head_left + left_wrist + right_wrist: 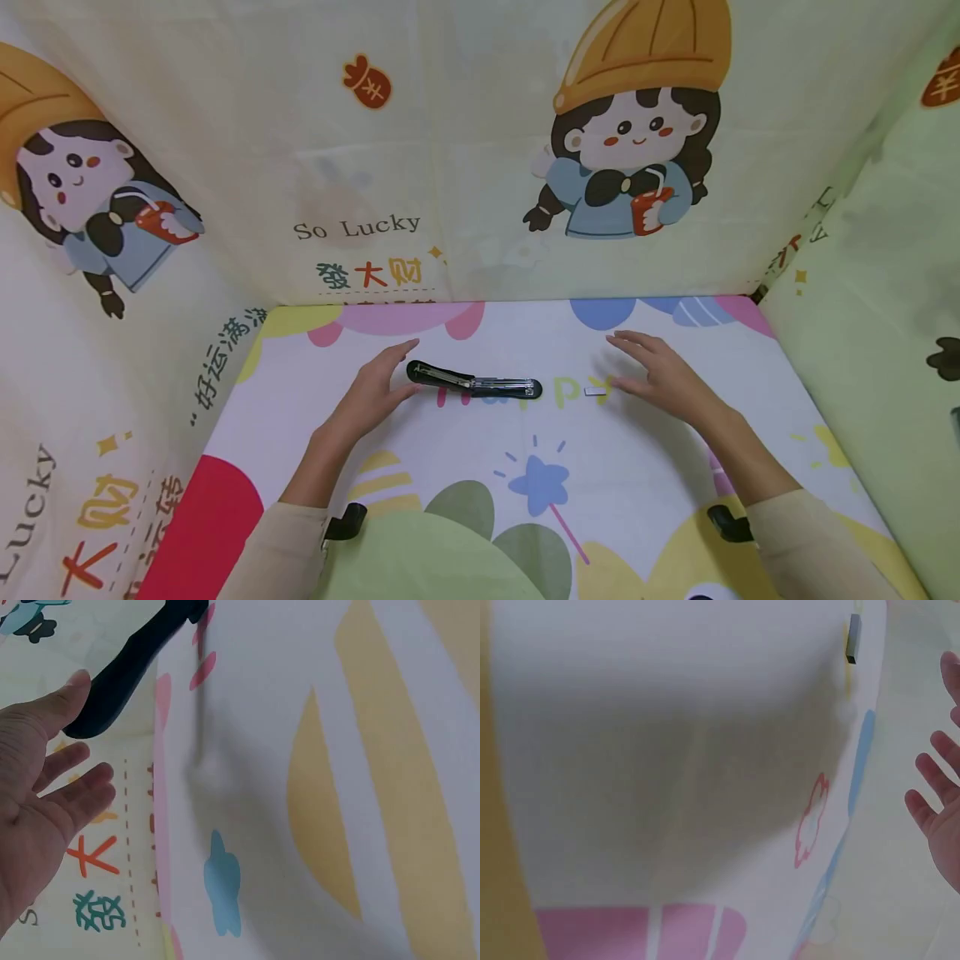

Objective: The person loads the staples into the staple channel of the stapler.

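One black stapler (pixel 474 384) lies unfolded on the printed tablecloth (pixel 637 467), between the hands, its metal inner parts facing up; laid out this way, it presumably leaves its staple channel easy to get at. The left half slants up from the hinge. Past its right end, apart from it, sits a small silvery strip (pixel 595 391), likely staples, perhaps set there to be near the right hand (pixel 671 379). That hand hovers just beside the strip, thumb and fingers apart, holding nothing. The left hand (pixel 375 390) spreads around the stapler's left end, thumb and fingers likewise apart; whether the thumb touches it, I cannot tell. Farther out, a cartoon-printed curtain (pixel 465 125) hangs behind the table, probably to screen off the surroundings.
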`<state>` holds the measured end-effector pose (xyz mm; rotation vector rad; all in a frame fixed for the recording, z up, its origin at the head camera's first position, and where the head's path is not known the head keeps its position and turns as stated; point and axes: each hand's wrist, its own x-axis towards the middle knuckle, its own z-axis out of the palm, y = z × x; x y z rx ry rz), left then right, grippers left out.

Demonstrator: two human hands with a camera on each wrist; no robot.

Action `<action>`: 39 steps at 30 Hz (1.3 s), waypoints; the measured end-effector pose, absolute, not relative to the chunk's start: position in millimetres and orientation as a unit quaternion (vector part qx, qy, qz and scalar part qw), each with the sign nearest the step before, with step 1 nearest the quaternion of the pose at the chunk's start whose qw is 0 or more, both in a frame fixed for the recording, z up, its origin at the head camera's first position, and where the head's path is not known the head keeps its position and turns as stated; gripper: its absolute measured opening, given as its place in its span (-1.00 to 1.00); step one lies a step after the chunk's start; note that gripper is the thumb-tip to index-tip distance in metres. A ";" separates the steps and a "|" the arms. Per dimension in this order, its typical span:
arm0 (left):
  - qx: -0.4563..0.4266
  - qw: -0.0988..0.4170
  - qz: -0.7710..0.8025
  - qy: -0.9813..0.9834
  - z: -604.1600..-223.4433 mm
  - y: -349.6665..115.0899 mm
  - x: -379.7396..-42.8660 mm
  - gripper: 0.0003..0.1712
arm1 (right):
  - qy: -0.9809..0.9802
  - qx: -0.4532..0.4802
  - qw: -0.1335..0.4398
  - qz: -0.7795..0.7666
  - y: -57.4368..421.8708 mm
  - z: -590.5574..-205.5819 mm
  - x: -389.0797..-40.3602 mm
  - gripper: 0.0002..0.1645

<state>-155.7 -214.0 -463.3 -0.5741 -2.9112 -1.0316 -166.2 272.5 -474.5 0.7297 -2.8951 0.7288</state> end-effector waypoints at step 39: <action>-0.066 -0.055 -0.636 -0.767 -488.4 -205.9 -157.0 -0.44 | -0.931 0.226 -0.008 0.287 247.1 -519.1 -163.7 -0.39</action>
